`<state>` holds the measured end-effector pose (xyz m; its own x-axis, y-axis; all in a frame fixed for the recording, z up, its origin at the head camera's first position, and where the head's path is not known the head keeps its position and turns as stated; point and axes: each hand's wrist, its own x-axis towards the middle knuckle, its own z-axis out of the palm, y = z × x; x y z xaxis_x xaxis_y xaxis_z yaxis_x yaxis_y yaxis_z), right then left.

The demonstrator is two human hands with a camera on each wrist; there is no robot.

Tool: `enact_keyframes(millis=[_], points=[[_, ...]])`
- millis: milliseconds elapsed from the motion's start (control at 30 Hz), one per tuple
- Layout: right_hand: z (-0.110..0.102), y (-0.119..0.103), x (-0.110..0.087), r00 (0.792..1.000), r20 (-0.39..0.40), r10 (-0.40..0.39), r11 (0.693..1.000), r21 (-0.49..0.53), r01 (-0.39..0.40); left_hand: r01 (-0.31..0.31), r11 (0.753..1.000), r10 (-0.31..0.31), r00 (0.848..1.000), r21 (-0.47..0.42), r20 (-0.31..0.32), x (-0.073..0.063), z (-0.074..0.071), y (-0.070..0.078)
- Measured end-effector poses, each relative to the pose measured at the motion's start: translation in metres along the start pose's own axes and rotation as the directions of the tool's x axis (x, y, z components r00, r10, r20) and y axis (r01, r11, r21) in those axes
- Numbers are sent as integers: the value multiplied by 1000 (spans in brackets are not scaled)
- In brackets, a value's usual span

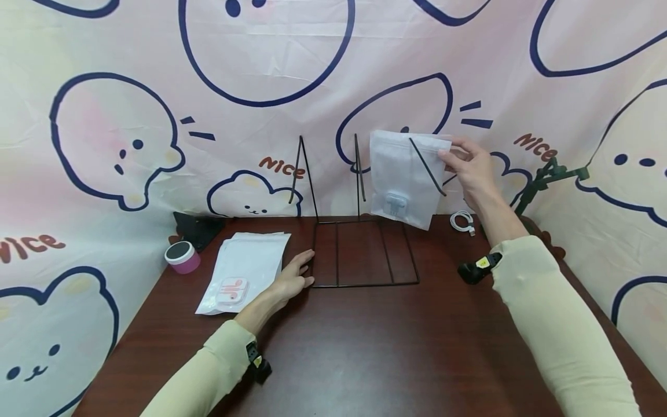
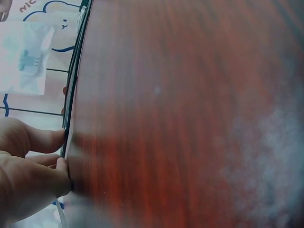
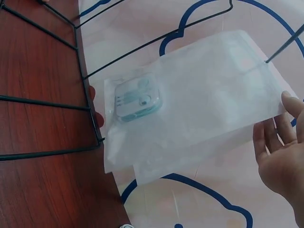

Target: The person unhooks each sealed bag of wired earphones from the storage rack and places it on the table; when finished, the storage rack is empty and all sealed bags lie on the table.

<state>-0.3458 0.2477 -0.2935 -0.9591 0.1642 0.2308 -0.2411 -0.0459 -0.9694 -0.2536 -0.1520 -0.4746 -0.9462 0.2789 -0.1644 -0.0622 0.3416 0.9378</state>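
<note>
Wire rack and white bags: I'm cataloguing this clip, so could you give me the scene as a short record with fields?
Wire rack: dark, standing on the brown table
Held bag: white; a prong emerges from its upper front; an earphone case shows near its bottom
Right hand: pinches the bag's upper right edge
Left hand: holds the left side of the rack's base
Left of rack: flat white bag, possibly more beneath
Far left: pink container
Right of rack: coiled white cable
</note>
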Motion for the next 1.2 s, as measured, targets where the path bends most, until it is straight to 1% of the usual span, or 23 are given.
enact_keyframes(millis=[100,233,333,467,667,833,1200], points=[[3,-1,-2,1000,18,1,1000,24,-1,-3,1000,3,1000,3,-3,0,-1,0],[4,-3,-8,1000,19,-2,999,36,1,-12,1000,12,1000,1,-6,-1,0,1],[0,-5,-15,1000,15,-5,999,35,4,-12,1000,12,1000,-11,-3,-1,0,1],[-10,-6,-26,1000,26,-18,1000,-6,18,-12,1000,12,1000,-13,-10,0,1,1],[-25,-7,-47,999,30,-36,998,-51,38,-11,1000,11,1000,-13,-18,0,0,-1],[-32,-10,-64,998,30,-57,997,-58,59,-16,1000,16,1000,-10,-11,0,-1,-2],[-44,-16,-110,996,13,-93,995,35,92,-5,1000,5,1000,-3,-20,-2,2,-1]])
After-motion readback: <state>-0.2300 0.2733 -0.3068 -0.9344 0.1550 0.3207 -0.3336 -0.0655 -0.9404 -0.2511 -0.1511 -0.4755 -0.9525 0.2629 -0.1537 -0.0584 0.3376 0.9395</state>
